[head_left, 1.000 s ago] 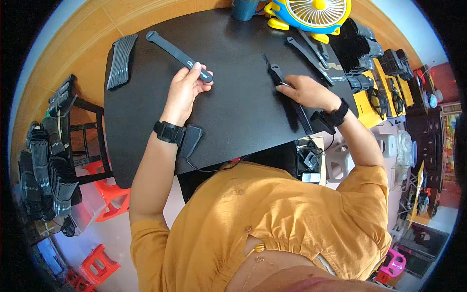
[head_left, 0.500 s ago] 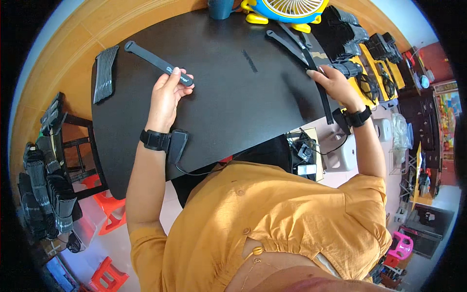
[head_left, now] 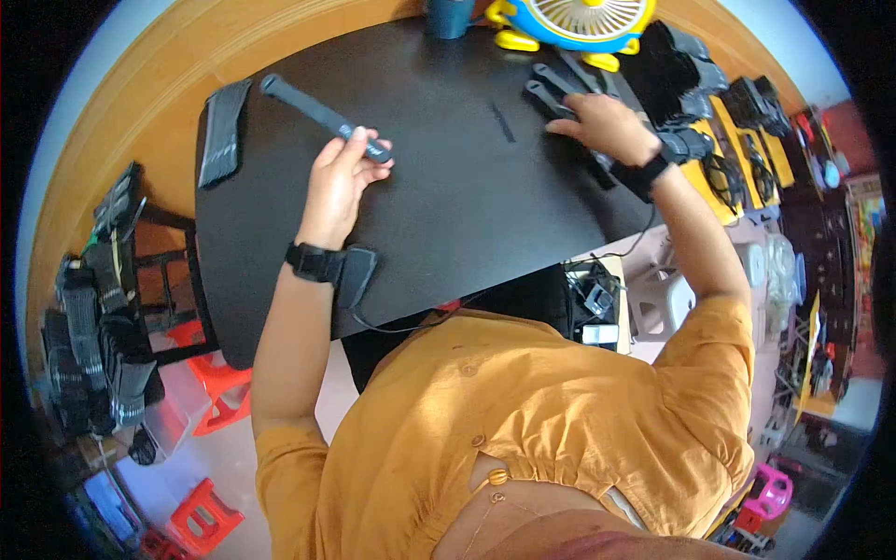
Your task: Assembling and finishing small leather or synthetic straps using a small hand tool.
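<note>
In my left hand (head_left: 343, 182) I pinch one end of a long dark grey strap (head_left: 313, 105). It points up and away to the left, with a rounded, slotted far end, above the black table (head_left: 411, 224). My right hand (head_left: 607, 126), thumb stretched apart from the fingers, is over the table's right side, among loose grey straps (head_left: 546, 100). Its fingertips partly cover them. A black strip (head_left: 600, 171) lies partly hidden below this hand. A small black textured strip (head_left: 502, 122) rests on the table between my hands.
A neat stack of grey straps (head_left: 224, 131) lies at the table's left edge. A blue and yellow fan (head_left: 583, 37) and a dark blue cup (head_left: 449, 19) stand at the back. Bundled black straps (head_left: 681, 75) are at the right. Red stools (head_left: 203, 515) are on the floor.
My right hand has let go of the black strip and moved up and left onto the loose straps. My left hand still holds its strap. The whole view has shifted slightly.
</note>
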Motion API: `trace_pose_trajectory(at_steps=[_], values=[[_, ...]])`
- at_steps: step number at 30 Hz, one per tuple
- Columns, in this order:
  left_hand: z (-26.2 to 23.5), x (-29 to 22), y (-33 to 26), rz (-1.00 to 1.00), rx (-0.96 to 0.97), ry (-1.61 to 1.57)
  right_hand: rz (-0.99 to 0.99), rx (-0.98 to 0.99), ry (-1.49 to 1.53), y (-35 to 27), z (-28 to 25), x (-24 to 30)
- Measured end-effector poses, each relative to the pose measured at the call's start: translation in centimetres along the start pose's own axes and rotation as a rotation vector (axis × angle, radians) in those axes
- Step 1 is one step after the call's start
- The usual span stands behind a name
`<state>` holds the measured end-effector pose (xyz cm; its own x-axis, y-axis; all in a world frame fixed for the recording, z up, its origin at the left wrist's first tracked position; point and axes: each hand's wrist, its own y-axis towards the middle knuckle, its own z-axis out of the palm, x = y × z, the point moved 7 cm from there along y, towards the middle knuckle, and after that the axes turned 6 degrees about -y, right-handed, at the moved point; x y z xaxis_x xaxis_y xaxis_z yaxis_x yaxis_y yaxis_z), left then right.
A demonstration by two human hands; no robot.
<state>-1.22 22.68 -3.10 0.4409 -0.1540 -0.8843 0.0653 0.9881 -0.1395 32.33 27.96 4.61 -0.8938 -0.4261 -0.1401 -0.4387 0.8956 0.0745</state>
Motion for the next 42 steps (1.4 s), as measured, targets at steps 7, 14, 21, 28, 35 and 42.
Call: trace_pose_trajectory(at_steps=[7,14,21,28,35,42], values=[[1.4,-1.4,-1.0,0.042,0.037,0.065,-0.230,-0.181,0.422,-0.7,-8.1,8.7],[1.9,-1.7,-1.3,0.048,0.068,-0.134,-0.210,0.114,0.973,2.5,-2.8,17.5],[2.2,-1.7,-1.5,0.040,0.157,-0.260,-0.169,0.334,1.256,2.9,0.2,20.1],[2.5,-0.8,-1.6,-0.089,0.213,-0.346,-0.094,0.245,1.254,2.7,0.4,18.9],[1.7,-0.9,-1.5,-0.063,0.157,-0.457,-0.251,-0.152,0.988,2.0,-2.1,19.1],[1.8,-1.0,-1.4,-0.064,0.200,-0.510,-0.271,-0.158,0.937,1.9,-2.1,19.2]])
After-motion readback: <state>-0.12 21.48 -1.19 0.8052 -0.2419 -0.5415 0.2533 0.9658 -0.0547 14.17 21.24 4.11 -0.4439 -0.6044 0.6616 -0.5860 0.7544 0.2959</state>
